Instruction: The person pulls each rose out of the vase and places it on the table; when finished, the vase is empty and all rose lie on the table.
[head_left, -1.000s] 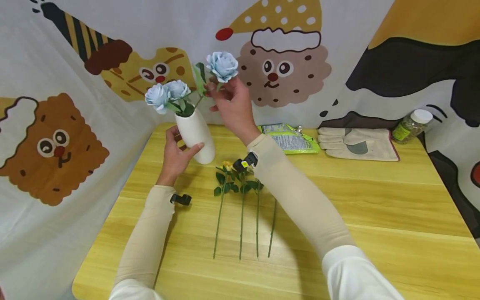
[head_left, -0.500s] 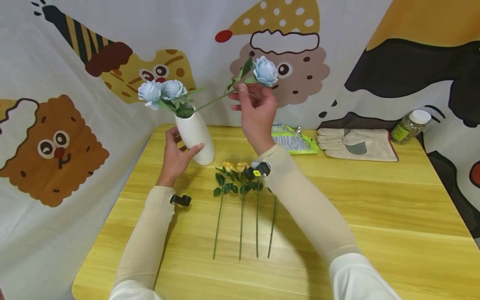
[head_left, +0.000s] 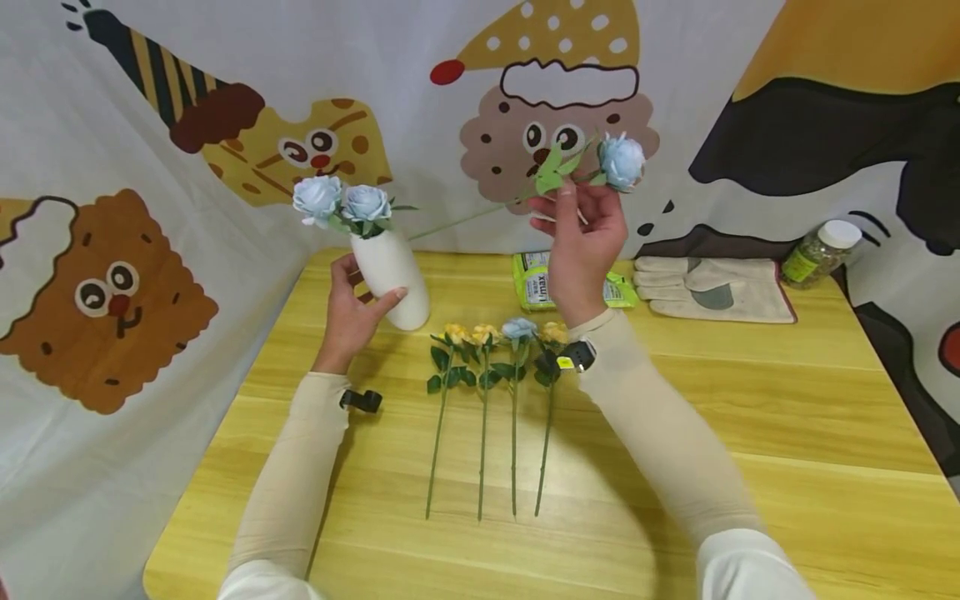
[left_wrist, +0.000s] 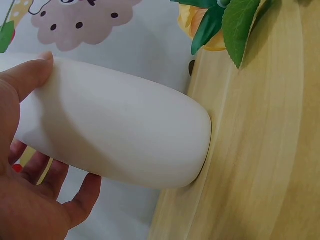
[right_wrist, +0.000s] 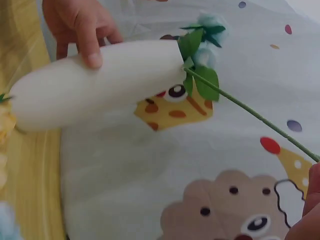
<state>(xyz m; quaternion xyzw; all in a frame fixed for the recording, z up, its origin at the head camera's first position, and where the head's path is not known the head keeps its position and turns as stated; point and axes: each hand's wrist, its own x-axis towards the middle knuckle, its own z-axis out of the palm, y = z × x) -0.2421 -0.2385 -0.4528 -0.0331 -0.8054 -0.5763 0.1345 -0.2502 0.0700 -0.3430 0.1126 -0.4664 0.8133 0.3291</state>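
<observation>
My left hand [head_left: 354,315] grips the white vase [head_left: 392,275], thumb on the near side; in the left wrist view the vase [left_wrist: 120,120] stands on the table. Two blue roses [head_left: 341,200] sit in its mouth. My right hand [head_left: 588,237] pinches the stem of another blue rose [head_left: 622,162] just below its bloom, to the right of the vase. In the right wrist view that green stem [right_wrist: 255,114] slants away from the vase mouth, its end at the rim; whether it is inside, I cannot tell.
Several flowers lie in a row on the table, yellow ones [head_left: 456,335] and a blue one [head_left: 519,328]. Behind them are a green packet [head_left: 534,283], a glove [head_left: 716,289] and a lidded jar [head_left: 820,254]. A printed cloth [head_left: 420,50] hangs behind the table.
My right hand has moved right with its rose, drawing the stem out of the vase to the right. The two roses in the vase have shifted slightly. My left hand stays on the vase.
</observation>
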